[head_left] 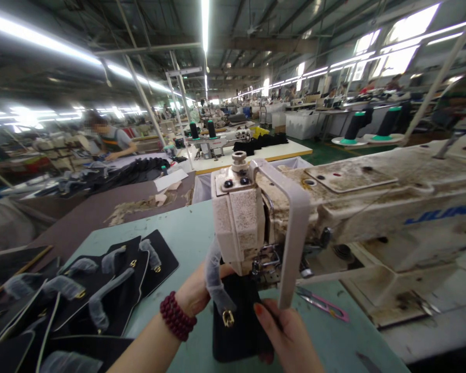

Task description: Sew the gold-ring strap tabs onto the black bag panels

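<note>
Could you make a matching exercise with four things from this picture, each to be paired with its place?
Things:
1. black piece with a gold buckle
2. thread snips with pink handles
3. stack of black pieces with wrapped straps
4. two black thread cones

Places:
A. on a machine at the next table behind
B. at the left side of the green table
C. under the sewing machine head, held by both hands
D. on the table, right of the right hand

Pairs: 1-C, 2-D, 3-B, 4-A
</note>
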Available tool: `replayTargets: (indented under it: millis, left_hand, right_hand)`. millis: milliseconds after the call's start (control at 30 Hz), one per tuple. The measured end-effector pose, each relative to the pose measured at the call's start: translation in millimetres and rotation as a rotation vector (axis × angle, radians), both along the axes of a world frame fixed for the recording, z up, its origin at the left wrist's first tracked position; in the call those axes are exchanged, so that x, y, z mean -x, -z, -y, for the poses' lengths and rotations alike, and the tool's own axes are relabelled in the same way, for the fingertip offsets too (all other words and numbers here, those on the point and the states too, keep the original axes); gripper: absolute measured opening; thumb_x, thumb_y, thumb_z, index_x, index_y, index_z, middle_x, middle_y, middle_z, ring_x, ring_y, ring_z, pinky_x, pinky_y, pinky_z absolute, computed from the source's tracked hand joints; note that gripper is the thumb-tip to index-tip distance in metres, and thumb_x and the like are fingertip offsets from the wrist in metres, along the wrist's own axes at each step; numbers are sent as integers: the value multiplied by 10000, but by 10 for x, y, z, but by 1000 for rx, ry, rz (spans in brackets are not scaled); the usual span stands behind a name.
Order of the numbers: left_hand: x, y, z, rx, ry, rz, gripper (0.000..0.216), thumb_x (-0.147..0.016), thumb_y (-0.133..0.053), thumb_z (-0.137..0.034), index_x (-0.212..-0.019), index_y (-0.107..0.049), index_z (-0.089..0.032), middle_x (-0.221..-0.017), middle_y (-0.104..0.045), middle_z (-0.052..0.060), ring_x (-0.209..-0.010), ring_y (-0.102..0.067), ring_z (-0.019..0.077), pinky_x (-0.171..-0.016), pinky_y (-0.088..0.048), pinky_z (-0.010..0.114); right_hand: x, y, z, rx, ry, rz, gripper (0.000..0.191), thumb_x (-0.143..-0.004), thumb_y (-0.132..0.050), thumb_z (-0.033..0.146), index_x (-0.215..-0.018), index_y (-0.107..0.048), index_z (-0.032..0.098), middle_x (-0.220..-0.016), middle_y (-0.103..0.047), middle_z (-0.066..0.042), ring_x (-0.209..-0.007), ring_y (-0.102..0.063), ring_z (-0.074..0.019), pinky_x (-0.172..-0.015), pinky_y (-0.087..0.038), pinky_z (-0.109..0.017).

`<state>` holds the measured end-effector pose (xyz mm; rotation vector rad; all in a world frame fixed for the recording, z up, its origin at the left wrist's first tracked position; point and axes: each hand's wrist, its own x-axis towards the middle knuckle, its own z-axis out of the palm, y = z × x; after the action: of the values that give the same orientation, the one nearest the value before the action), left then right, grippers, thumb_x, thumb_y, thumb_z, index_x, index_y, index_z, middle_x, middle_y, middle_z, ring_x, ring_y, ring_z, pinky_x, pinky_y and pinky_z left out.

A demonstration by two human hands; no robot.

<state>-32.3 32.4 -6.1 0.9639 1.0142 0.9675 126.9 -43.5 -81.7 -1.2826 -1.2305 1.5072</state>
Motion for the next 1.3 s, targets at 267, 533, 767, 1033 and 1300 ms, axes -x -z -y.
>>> replayTargets:
  millis: [267,533,767,1033,1300]
  left_hand:
    - [113,274,383,-93,-356,-48,471,-657,-823,-334,-1061,-645,-171,-1130,-725,92,-1138,-621,311,-975,-489,387]
    - [128,187,356,-160,-307,-207,389,-754,-745,-356,-1060,-605,-160,-1093,-732,84,-1079,-651,295,-901,-514,359]
    - [129,164,371,-105,-285,-187,405,-762,-734,-387,-1067,-633,-141,-1103,-728,102,-1081,-646,307,-893,-517,367]
    - [167,382,299,-137,-250,-155,451,-742,-754,-371,-1123,-635,-160,-1227,-671,114,-1189,-569,323,-1001,-442,396]
    - [168,452,322,-112,-259,-141,456,-732,-760,-347,-1130,-636,-161,-1214,-677,120,-1186,-568,337,-1011,-428,422]
  right_hand:
    - [-68,166,175,78,-33,-48,769,-740,-386,880,-814,-550,132,-496,-468,21,-418,-467,-70,-407,-330,-132]
    - [-86,57,141,65,-83,-152,735,-734,-440,861,-780,-511,132,-595,-556,-8,-426,-521,-66,-392,-358,-119]
    - [-5,68,173,101,-36,-191,727,-751,-452,843,-790,-541,122,-546,-603,-42,-416,-534,-80,-395,-357,-124]
    - [41,12,209,82,75,-153,780,-680,-468,883,-745,-558,111,-548,-604,-50,-394,-539,-82,-381,-369,-128]
    - [9,48,207,42,59,-93,735,-730,-433,865,-738,-544,138,-541,-611,-47,-416,-564,-111,-406,-420,-163]
